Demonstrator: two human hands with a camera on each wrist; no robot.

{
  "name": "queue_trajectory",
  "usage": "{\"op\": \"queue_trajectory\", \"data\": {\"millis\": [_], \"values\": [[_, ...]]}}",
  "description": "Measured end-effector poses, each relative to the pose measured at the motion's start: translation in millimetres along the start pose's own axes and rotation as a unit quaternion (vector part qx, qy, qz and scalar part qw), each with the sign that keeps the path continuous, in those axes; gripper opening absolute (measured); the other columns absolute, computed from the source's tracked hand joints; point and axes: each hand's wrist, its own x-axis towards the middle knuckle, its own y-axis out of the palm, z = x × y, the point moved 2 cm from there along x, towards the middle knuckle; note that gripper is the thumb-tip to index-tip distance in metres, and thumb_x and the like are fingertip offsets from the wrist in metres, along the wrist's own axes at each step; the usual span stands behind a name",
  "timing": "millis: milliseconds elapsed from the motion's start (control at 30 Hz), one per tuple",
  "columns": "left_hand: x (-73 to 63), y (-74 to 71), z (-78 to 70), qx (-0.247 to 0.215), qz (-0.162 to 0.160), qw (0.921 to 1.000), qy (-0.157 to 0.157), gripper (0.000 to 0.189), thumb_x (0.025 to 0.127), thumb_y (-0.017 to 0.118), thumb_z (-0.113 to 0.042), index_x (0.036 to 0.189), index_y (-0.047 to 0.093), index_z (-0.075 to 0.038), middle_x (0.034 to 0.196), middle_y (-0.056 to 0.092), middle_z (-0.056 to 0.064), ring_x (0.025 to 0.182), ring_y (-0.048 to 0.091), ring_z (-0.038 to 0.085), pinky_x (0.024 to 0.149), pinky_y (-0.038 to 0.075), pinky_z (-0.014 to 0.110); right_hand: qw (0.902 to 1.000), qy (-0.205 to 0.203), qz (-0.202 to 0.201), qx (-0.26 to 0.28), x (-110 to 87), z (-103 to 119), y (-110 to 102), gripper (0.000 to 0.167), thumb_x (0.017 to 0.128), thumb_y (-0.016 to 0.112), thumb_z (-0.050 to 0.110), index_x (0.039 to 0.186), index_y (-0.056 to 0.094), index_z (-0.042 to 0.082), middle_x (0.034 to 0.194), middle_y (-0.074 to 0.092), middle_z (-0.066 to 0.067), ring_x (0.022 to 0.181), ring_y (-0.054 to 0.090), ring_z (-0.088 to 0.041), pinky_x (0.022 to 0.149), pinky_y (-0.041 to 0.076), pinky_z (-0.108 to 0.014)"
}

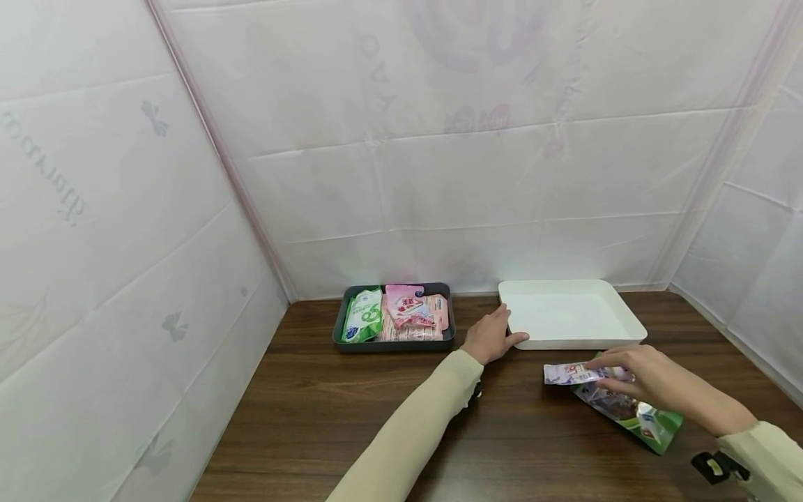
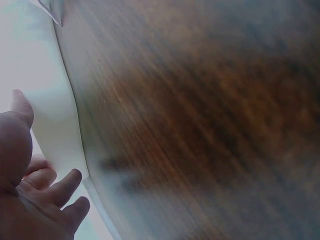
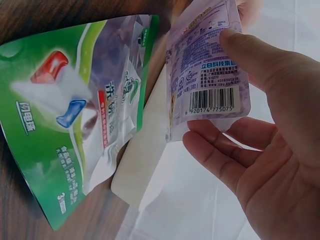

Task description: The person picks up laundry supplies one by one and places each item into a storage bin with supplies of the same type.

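Note:
My right hand (image 1: 649,376) pinches a small pale purple sachet (image 1: 564,374) between thumb and fingers. The right wrist view shows the sachet's back (image 3: 212,65), with printed text and a barcode. Below it on the table lies a green laundry-pod pouch (image 1: 661,427) with a clear window, partly covered by the hand and sachet in the head view. My left hand (image 1: 489,337) rests at the left side of a white tray (image 1: 567,317), thumb by its front corner. In the left wrist view, that hand's fingers are loosely spread beside the tray wall (image 2: 60,110).
Left of the white tray stands a dark grey tray (image 1: 395,346). It contains a green-and-white pouch (image 1: 364,316), a pink pouch (image 1: 404,305) and pale pink packets (image 1: 440,314). White printed sheeting (image 1: 401,188) encloses the dark wooden table (image 1: 301,418) at the back and sides.

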Motion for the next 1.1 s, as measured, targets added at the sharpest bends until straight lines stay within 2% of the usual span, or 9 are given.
{"op": "queue_trajectory", "data": {"millis": [200, 433, 567, 900, 967, 1100], "values": [[-0.5, -0.5, -0.1, 0.000, 0.001, 1.0000, -0.003, 0.072, 0.100, 0.055, -0.060, 0.157, 0.045, -0.017, 0.165, 0.035, -0.004, 0.139, 0.050, 0.017, 0.102, 0.051, 0.032, 0.9996, -0.020, -0.010, -0.016, 0.2, -1.5, -6.4, 0.032, 0.079, 0.085, 0.002, 0.108, 0.079, 0.014, 0.102, 0.076, -0.005, 0.074, 0.055, 0.009, 0.054, 0.045, -0.021], [-1.3, -1.5, -0.8, 0.003, 0.000, 1.0000, -0.003, 0.072, 0.100, 0.056, -0.060, 0.156, 0.046, -0.017, 0.165, 0.036, -0.004, 0.139, 0.050, 0.015, 0.103, 0.050, 0.030, 0.9977, -0.046, -0.029, -0.040, 0.0, -3.2, -11.2, 0.037, 0.071, 0.087, -0.001, 0.105, 0.079, 0.012, 0.099, 0.077, -0.003, 0.080, 0.068, -0.003, 0.057, 0.052, -0.023], [-2.0, -1.5, -0.8, 0.004, 0.000, 1.0000, -0.002, 0.071, 0.100, 0.055, -0.060, 0.156, 0.046, -0.017, 0.164, 0.036, -0.004, 0.138, 0.051, 0.015, 0.102, 0.051, 0.030, 0.9964, -0.059, -0.042, -0.043, -0.2, -3.2, -13.0, 0.039, 0.069, 0.088, -0.003, 0.104, 0.079, 0.013, 0.096, 0.078, -0.001, 0.079, 0.068, -0.002, 0.058, 0.052, -0.023], [-2.4, -0.2, 0.1, 0.004, 0.000, 1.0000, 0.000, 0.072, 0.100, 0.054, -0.060, 0.156, 0.046, -0.017, 0.165, 0.036, -0.003, 0.139, 0.051, 0.015, 0.101, 0.051, 0.030, 0.9969, -0.052, -0.047, -0.037, -0.2, -3.5, -15.4, 0.038, 0.068, 0.088, -0.002, 0.103, 0.079, 0.009, 0.092, 0.077, -0.001, 0.065, 0.044, 0.011, 0.051, 0.040, -0.020], [-2.6, -0.5, 0.1, 0.005, 0.000, 1.0000, 0.000, 0.072, 0.100, 0.054, -0.060, 0.156, 0.046, -0.017, 0.165, 0.036, -0.003, 0.139, 0.051, 0.015, 0.101, 0.052, 0.030, 0.9969, -0.053, -0.046, -0.035, 0.6, -3.4, -16.7, 0.037, 0.069, 0.088, -0.002, 0.103, 0.079, 0.009, 0.092, 0.077, -0.002, 0.066, 0.046, 0.010, 0.051, 0.040, -0.021], [-3.3, -2.1, -0.9, 0.002, -0.004, 1.0000, 0.003, 0.071, 0.100, 0.055, -0.059, 0.156, 0.046, -0.016, 0.164, 0.036, -0.002, 0.139, 0.051, 0.016, 0.101, 0.052, 0.030, 0.9967, -0.049, -0.048, -0.044, 2.2, -1.6, -21.2, 0.035, 0.070, 0.089, 0.000, 0.103, 0.079, 0.011, 0.093, 0.077, 0.000, 0.072, 0.057, 0.006, 0.054, 0.048, -0.023]]}}
